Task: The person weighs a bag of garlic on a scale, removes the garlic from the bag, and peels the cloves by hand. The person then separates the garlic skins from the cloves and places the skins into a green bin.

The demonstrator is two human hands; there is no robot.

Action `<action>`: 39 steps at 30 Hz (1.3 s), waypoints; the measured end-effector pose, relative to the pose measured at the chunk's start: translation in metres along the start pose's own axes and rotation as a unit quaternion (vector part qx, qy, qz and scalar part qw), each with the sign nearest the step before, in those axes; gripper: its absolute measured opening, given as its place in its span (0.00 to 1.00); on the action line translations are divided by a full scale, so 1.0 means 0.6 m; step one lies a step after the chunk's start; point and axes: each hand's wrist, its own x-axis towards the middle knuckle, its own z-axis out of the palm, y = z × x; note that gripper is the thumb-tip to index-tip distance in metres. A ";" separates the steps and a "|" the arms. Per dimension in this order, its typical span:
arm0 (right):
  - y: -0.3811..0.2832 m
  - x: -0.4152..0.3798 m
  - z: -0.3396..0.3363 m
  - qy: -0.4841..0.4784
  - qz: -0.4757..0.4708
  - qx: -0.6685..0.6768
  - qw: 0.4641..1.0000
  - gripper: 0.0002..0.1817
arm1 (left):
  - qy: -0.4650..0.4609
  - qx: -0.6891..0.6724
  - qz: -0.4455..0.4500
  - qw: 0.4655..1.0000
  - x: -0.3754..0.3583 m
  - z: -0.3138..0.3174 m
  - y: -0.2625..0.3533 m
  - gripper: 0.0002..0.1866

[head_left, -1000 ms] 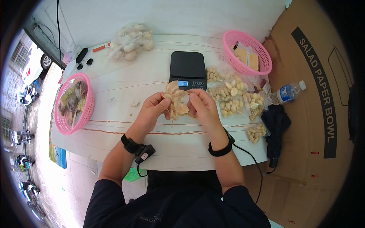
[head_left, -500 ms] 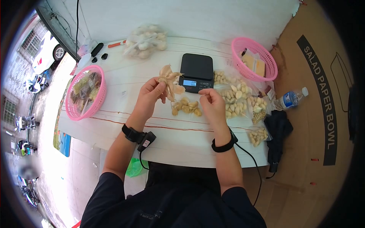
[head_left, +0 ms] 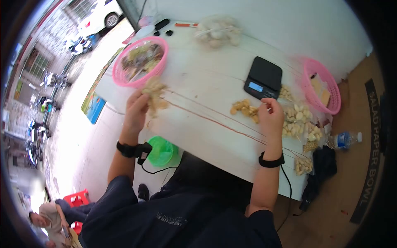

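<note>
My left hand [head_left: 135, 111] is closed on papery dry garlic skins [head_left: 155, 95], which are blurred by motion. It is close to the front rim of the left pink basket [head_left: 117, 77], above the table's edge. My right hand [head_left: 271, 118] has its fingers curled together beside a small pile of yellowish peeled pieces [head_left: 245, 109]. Whether anything small is in those fingers, I cannot make out. Just beyond it lies the black digital scale [head_left: 264, 74] with its display lit. Clear bags of pale cloves [head_left: 295, 124] are to its right.
A bag of whole bulbs [head_left: 217, 32] sits by the wall. Another pink basket [head_left: 336, 97], a water bottle [head_left: 346, 140] and a dark folded umbrella [head_left: 322, 171] are at right. A green-lined bin [head_left: 160, 153] stands below the table edge. A seated person [head_left: 53, 219] is at lower left.
The view has swung left. My left hand has carried the garlic skins left, away from the scale toward the left basket. My right hand stays near the pile and scale.
</note>
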 end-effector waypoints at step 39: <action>0.014 -0.002 0.014 0.007 -0.060 0.019 0.998 0.13 | 0.260 0.170 0.148 0.939 -0.017 -0.046 0.013 0.13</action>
